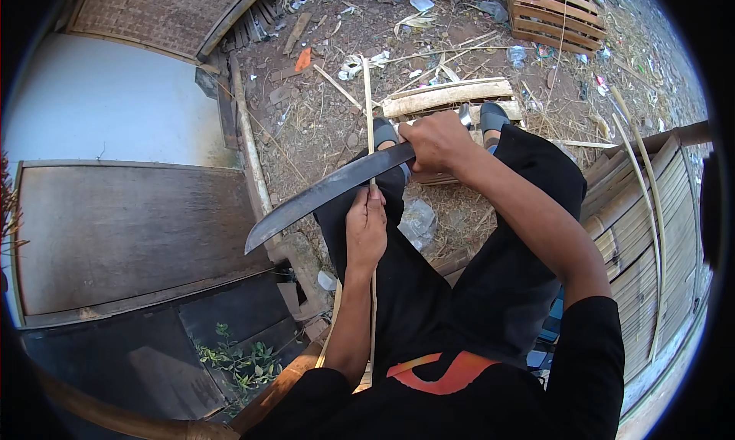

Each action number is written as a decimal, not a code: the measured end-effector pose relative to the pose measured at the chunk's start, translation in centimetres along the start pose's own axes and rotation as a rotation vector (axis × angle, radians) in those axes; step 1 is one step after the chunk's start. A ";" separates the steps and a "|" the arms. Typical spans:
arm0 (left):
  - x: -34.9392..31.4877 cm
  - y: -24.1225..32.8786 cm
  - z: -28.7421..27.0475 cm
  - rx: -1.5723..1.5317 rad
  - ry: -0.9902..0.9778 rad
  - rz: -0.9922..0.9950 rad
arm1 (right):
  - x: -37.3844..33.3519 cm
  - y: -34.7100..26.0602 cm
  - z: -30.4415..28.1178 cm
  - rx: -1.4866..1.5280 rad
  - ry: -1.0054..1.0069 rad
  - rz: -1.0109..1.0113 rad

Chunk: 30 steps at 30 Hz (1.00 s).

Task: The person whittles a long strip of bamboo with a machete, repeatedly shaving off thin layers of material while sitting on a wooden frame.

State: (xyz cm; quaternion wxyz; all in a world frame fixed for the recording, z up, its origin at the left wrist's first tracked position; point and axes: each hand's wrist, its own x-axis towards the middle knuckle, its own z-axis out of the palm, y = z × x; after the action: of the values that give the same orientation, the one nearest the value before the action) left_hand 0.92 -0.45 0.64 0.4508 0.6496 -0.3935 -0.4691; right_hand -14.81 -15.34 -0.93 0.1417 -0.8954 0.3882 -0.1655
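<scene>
My right hand (439, 143) is closed round the handle of a machete, in front of my knees. The machete's broad dark blade (325, 190) points to the left and slightly toward me, and lies across a long thin bamboo strip (367, 95). Just below the blade my left hand (367, 229) is closed on that strip, thumb and fingers pinching it. The strip runs lengthwise, from the littered ground beyond my feet back along my left forearm. Where the blade crosses it, the strip is hidden.
A slatted wooden crate (452, 97) stands at my feet, with another crate (555, 15) farther off. Right of me is a split-bamboo bench (651, 264) with long strips on it. A white wall (115, 103) and wooden panel (130, 237) rise on the left. A clear plastic bag (418, 224) lies between my legs.
</scene>
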 end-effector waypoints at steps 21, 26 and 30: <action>-1.4 0.1 -0.4 -0.083 -0.051 -0.117 | -1.9 -1.5 0.1 0.008 -0.095 -0.119; -2.0 -1.0 -1.2 0.095 -0.070 -0.045 | 2.0 3.2 -1.8 -0.074 -0.031 0.315; -1.9 0.4 -0.9 -0.053 -0.074 -0.040 | 3.0 10.2 -0.8 0.199 0.167 0.708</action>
State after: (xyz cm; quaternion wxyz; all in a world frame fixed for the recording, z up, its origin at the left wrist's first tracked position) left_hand 1.30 1.43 1.65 0.4434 0.6273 -0.3844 -0.5119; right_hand -19.81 -24.41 -3.52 0.2443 -0.6710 0.6660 -0.2155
